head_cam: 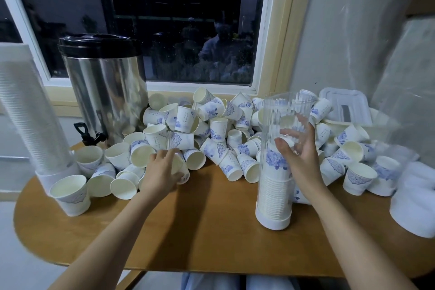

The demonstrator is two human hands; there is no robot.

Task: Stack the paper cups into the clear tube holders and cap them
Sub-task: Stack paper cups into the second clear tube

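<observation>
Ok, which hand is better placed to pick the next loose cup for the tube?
Left: the left hand curls over a paper cup in the pile, while the right hand flanks the clear tube holder.

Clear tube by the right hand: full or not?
Not full: stacked cups fill roughly the lower half of the clear tube; its upper part is empty, top uncapped.
</observation>
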